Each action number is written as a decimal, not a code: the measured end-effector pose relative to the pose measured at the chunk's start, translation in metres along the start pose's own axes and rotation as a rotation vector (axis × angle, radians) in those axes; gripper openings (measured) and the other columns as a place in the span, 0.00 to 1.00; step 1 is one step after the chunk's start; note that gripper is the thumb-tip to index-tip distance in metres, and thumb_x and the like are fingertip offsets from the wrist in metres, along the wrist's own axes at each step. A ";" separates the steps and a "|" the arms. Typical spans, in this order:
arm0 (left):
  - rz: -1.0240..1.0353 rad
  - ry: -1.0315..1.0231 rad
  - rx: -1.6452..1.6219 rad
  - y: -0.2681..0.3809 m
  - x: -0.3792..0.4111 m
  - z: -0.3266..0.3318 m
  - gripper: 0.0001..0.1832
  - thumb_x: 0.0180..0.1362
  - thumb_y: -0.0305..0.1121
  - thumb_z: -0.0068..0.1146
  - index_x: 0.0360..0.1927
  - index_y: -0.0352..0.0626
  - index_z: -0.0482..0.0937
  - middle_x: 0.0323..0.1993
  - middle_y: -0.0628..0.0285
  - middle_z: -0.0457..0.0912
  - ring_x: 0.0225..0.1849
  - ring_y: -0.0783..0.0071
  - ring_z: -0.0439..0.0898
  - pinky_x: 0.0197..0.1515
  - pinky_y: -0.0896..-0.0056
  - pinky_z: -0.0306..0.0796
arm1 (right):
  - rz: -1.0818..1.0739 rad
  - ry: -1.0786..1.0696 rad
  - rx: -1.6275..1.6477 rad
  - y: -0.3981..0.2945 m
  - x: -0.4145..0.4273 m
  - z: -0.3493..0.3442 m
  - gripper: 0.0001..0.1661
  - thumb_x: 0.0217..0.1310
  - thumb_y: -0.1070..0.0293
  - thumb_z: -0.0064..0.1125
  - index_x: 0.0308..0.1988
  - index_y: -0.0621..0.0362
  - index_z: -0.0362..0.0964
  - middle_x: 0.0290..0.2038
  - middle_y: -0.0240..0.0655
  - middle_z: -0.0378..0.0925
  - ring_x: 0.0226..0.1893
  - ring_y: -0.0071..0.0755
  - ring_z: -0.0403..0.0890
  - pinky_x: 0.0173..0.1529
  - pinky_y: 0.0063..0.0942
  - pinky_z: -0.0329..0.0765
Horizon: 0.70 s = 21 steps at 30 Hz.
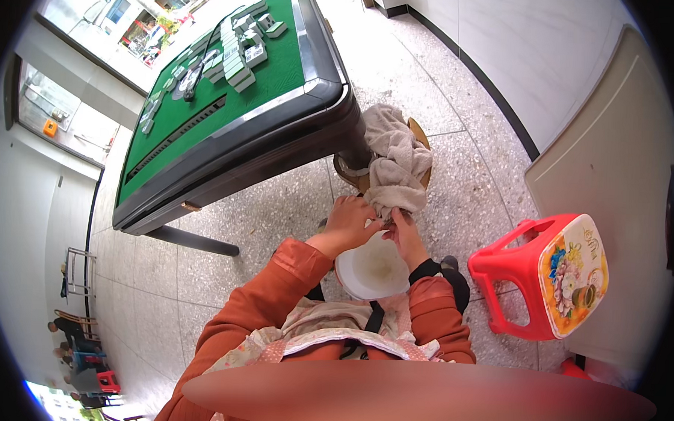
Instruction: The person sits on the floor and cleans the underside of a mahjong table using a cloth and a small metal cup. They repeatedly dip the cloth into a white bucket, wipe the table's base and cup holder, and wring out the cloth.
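Observation:
In front of me, my left hand (349, 225) and my right hand (408, 240) come together above a white bucket (373, 263). Between their fingertips is a small brownish thing (386, 219), too small and too covered to name. The right thumb and fingers pinch it; how firmly the left fingers grip is unclear. Just beyond the fingertips lies a crumpled beige towel (398, 159), draped over a wooden seat (421, 136). A little cloudy, pale matter shows in the bottom of the bucket.
A mahjong table (262, 114) with tiles (233, 59) on green felt stands at the upper left. To the right are a red plastic stool (537, 275) with a printed top and a beige panel (603, 182). Several people (75, 334) sit far off at lower left.

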<state>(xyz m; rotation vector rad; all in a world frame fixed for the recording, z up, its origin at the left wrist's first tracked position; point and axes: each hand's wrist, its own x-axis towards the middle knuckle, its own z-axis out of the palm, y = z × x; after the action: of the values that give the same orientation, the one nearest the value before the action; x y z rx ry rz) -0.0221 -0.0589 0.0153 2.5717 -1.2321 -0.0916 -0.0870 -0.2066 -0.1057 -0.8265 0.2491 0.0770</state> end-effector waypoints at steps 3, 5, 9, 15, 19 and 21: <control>-0.059 0.002 -0.075 0.002 -0.004 0.001 0.15 0.53 0.46 0.58 0.34 0.46 0.82 0.38 0.57 0.78 0.47 0.55 0.73 0.54 0.55 0.60 | 0.004 0.009 -0.007 0.003 0.002 0.001 0.27 0.65 0.45 0.51 0.51 0.55 0.68 0.40 0.30 0.79 0.34 0.22 0.81 0.29 0.20 0.74; -0.049 0.003 -0.038 0.003 -0.005 0.005 0.15 0.53 0.46 0.58 0.34 0.46 0.82 0.38 0.56 0.78 0.47 0.55 0.73 0.55 0.54 0.60 | 0.004 0.027 -0.008 0.003 0.002 0.000 0.27 0.65 0.45 0.51 0.51 0.55 0.68 0.40 0.30 0.79 0.34 0.22 0.81 0.29 0.20 0.74; -0.079 -0.069 0.077 0.011 0.000 0.005 0.19 0.55 0.48 0.56 0.34 0.42 0.82 0.38 0.55 0.78 0.49 0.56 0.73 0.57 0.50 0.58 | -0.007 0.047 -0.002 0.004 0.002 -0.001 0.26 0.65 0.45 0.52 0.51 0.54 0.68 0.40 0.29 0.79 0.33 0.21 0.80 0.29 0.20 0.74; -0.059 -0.045 0.274 0.013 0.001 0.016 0.26 0.56 0.52 0.52 0.33 0.35 0.82 0.39 0.52 0.79 0.49 0.56 0.75 0.60 0.45 0.55 | 0.006 0.045 -0.003 0.008 0.003 -0.004 0.26 0.64 0.46 0.52 0.52 0.53 0.67 0.40 0.27 0.77 0.34 0.20 0.79 0.28 0.20 0.74; -0.146 -0.209 0.183 0.011 0.017 0.012 0.28 0.55 0.55 0.53 0.34 0.34 0.82 0.38 0.49 0.80 0.49 0.54 0.75 0.59 0.48 0.55 | 0.015 0.028 -0.005 0.008 0.002 -0.004 0.23 0.67 0.48 0.50 0.51 0.53 0.67 0.38 0.29 0.77 0.31 0.23 0.79 0.27 0.22 0.75; -0.175 -0.324 0.125 0.011 0.023 0.007 0.30 0.54 0.57 0.54 0.34 0.33 0.81 0.38 0.48 0.81 0.49 0.53 0.75 0.59 0.50 0.56 | -0.013 0.130 -0.006 0.009 0.001 0.001 0.24 0.67 0.47 0.49 0.51 0.53 0.68 0.38 0.29 0.77 0.32 0.23 0.79 0.28 0.22 0.74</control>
<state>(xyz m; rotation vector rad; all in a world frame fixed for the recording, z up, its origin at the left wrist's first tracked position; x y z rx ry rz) -0.0167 -0.0849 0.0136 2.8527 -1.1425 -0.5011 -0.0873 -0.1999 -0.1125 -0.8403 0.3659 0.0119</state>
